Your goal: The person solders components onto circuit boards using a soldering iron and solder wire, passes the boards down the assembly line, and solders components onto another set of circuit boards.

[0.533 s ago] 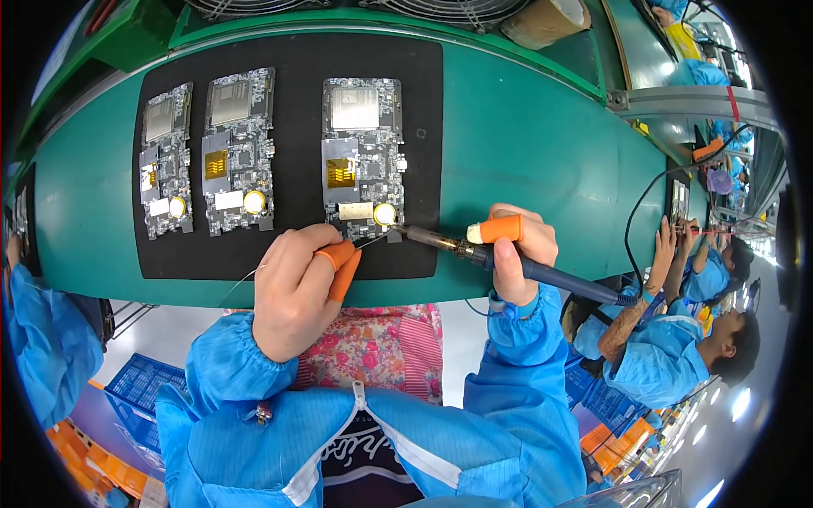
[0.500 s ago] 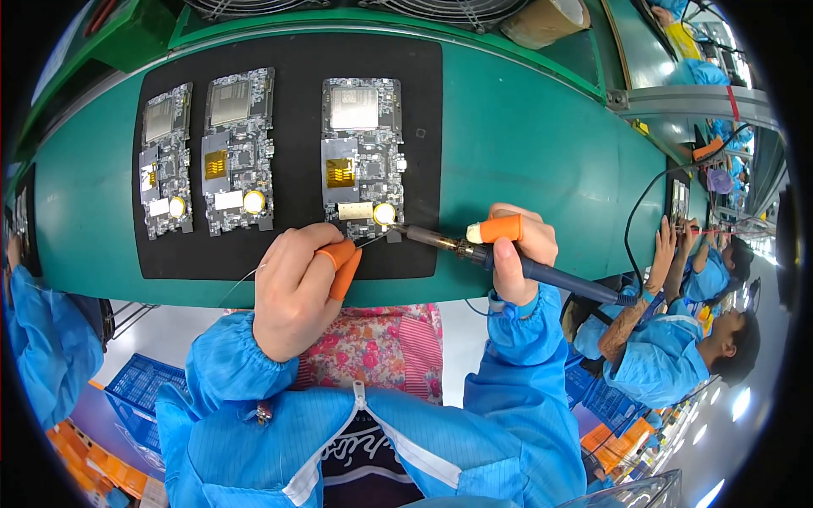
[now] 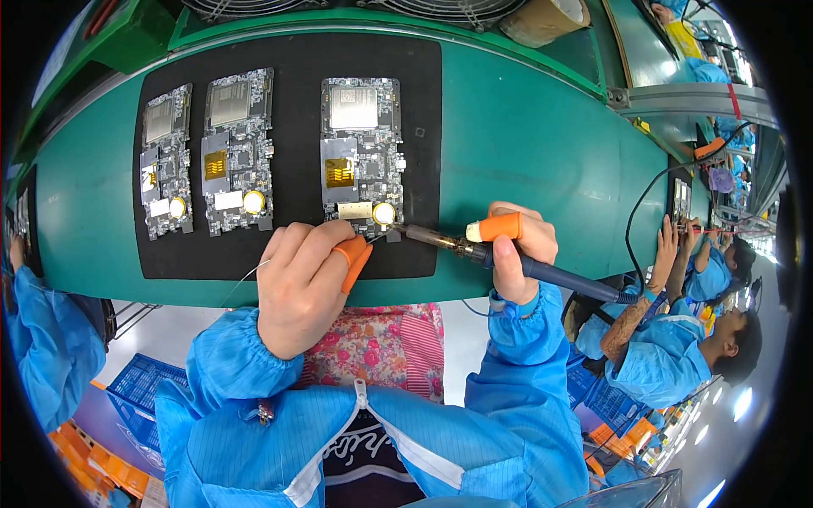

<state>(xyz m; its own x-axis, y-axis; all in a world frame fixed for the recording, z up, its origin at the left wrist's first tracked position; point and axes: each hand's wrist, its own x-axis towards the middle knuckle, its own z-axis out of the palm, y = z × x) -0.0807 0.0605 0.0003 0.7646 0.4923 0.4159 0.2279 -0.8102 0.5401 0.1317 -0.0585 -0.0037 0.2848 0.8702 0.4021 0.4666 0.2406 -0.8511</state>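
My right hand (image 3: 518, 250) grips a dark blue soldering iron (image 3: 559, 277), an orange finger cot on one finger. The iron's tip meets the lower right of a circuit board (image 3: 364, 144), beside a round coin cell (image 3: 384, 213). In my left hand (image 3: 305, 284), fingers pinched together and two wearing orange cots, is a thin solder wire (image 3: 246, 278). Its short front end points toward the iron's tip, while the rest trails off to the left. The board carries a silver shield and an amber tape patch. Whether the tip touches the cell or the board is too small to tell.
Two similar circuit boards (image 3: 239, 152) lie at the left of the black mat (image 3: 296, 169) on the green table (image 3: 525, 144). The iron's black cable (image 3: 631, 229) loops up to the right. A tape roll (image 3: 546, 21) stands at the back. Co-workers (image 3: 669, 347) sit at both sides.
My left hand has shifted slightly right and up, bringing the solder wire's end closer to the iron's tip. The right hand and iron have barely moved.
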